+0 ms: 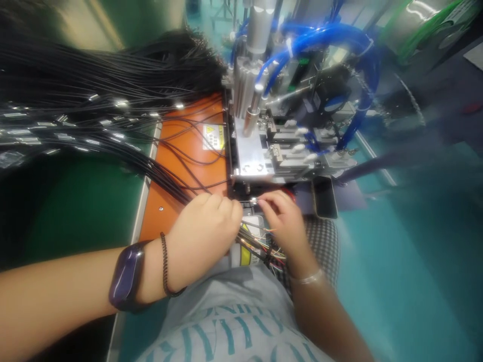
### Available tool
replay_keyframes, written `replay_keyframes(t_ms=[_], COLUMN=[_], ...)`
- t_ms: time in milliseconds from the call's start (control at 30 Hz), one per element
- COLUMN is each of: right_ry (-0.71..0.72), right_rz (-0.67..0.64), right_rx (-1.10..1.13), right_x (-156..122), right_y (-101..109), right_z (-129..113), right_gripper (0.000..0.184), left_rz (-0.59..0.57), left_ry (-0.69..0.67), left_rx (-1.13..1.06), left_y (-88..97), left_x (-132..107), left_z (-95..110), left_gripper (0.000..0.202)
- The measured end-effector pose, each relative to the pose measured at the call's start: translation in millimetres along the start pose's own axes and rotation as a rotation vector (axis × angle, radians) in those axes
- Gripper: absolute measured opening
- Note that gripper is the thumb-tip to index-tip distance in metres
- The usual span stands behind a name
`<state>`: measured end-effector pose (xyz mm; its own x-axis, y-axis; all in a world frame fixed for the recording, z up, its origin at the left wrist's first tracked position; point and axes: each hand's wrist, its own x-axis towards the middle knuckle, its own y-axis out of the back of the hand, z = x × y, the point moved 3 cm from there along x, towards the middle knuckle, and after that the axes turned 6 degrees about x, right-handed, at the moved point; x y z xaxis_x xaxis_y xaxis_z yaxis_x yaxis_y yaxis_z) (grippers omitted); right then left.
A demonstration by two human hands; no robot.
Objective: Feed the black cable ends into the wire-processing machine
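Note:
My left hand (pixel 207 231) is closed in a fist around a bundle of thin black cables (pixel 169 186). Past the fist, the cables' stripped ends show loose coloured wires (pixel 273 256) that hang over my lap. Thumb and forefinger of my right hand (pixel 287 223) are pinched together at a small shiny connector (pixel 253 200), just right of the left knuckles. The connector lies at the front edge of a metal machine (pixel 252 156) with cylinders and clamps. What the left fingers cover is hidden.
More black cables (pixel 113 65) with shiny ends are heaped at the left, across an orange panel (pixel 188 146). Blue air hoses (pixel 339 35) loop above the machine. A phone (pixel 324 197) lies right of my right hand. At the upper right is a green-rimmed spool (pixel 426 30).

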<state>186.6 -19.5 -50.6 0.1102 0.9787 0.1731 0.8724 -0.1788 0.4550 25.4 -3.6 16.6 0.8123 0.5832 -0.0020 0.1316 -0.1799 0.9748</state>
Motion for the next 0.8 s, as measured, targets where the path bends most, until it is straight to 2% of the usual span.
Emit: replay_keyframes(t_ms=[133, 233, 300, 400, 467, 633, 800], right_ry=[0.003, 0.028, 0.134, 0.371, 0.46, 0.448, 0.44], right_rz=[-0.026, 0.02, 0.006, -0.128, -0.174, -0.163, -0.2], right_rx=[0.01, 0.011, 0.018, 0.073, 0.102, 0.114, 0.118], right_x=[-0.8, -5.0, -10.2, -19.5, -23.5, -22.7, -21.1], right_y=[-4.1, 0.1, 5.7, 12.9, 16.4, 16.1, 13.7], right_z=[5.1, 2.3, -6.0, -22.4, -29.0, -28.7, -27.8], right_gripper=[0.014, 0.013, 0.022, 0.029, 0.031, 0.027, 0.028], left_rz=[-0.004, 0.002, 0.001, -0.013, -0.019, -0.003, -0.018], left_ry=[-0.015, -0.016, -0.011, -0.004, -0.003, -0.001, 0.006], left_rx=[-0.037, -0.056, -0.07, -0.09, -0.095, -0.088, -0.088], left_y=[-1.4, -2.6, -2.2, -0.6, -0.1, -1.2, -2.0], left_x=[3.2, 4.5, 4.7, 4.5, 4.2, 3.3, 3.5], left_z=[-4.4, -6.3, -7.1, -7.8, -7.9, -7.0, -6.1], left_gripper=[0.012, 0.015, 0.017, 0.019, 0.018, 0.013, 0.017])
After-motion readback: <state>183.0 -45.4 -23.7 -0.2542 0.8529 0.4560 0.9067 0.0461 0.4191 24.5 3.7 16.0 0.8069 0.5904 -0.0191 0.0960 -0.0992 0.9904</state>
